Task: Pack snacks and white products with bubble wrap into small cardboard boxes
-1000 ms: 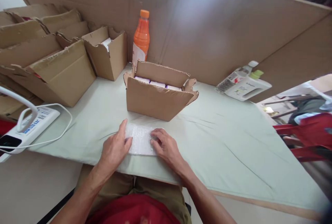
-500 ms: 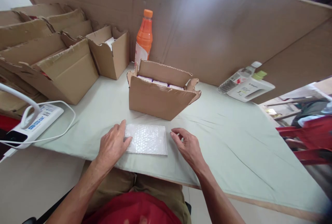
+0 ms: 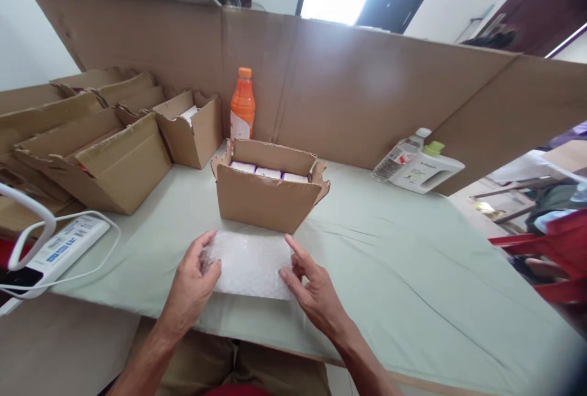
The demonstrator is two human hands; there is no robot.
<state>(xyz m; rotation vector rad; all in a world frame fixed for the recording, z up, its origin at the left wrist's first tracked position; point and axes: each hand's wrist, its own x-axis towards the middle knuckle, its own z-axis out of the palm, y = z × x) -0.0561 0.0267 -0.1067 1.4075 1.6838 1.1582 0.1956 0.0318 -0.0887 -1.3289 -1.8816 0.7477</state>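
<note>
Between my hands is a flat rectangular bubble wrap pouch (image 3: 250, 264), whitish and see-through, slightly raised off the cloth near the table's front edge. My left hand (image 3: 192, 277) grips its left end, thumb on top and fingers round the far side. At the right end my right hand (image 3: 309, 283) holds it, the thumb on the near face and the index finger along the edge. Just beyond the pouch stands an open cardboard box (image 3: 266, 197), with several white and purple packs (image 3: 268, 173) upright inside.
Several open cardboard boxes (image 3: 132, 157) crowd the left. Nearer lies a white power strip (image 3: 64, 249) with a looping cable. An orange bottle (image 3: 243, 106) stands behind the middle box. A clear bottle (image 3: 398, 157) and a white jug (image 3: 426, 170) lean against the cardboard wall (image 3: 348, 96).
My right hand has moved in from beside the pouch and now grips its right end. My left hand has closed on the left end, and the pouch is slightly lifted. The view has tilted up.
</note>
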